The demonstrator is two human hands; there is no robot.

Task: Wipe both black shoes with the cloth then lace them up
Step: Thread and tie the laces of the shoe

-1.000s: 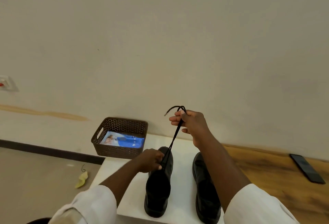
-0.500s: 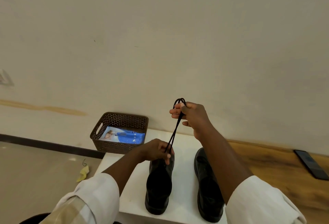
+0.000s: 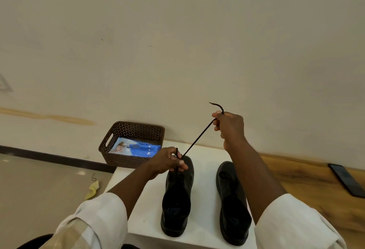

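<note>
Sitting side by side on the white desk [image 3: 205,155], the left black shoe [image 3: 177,199] and right black shoe [image 3: 232,205] are pointing toward the wall. I am seeing the left hand [image 3: 167,162] resting on the left shoe's toe end, fingers pinching the black lace [image 3: 197,138]. The right hand [image 3: 229,127] is gripping that lace higher up, holding it taut. A brown basket [image 3: 134,142] is sitting at the desk's far left corner.

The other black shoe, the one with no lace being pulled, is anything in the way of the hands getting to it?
Nothing visible blocks the right black leather shoe. Only the person's own right forearm crosses above it, while the right hand and left hand hold the thin black lace of the left black shoe.
</note>
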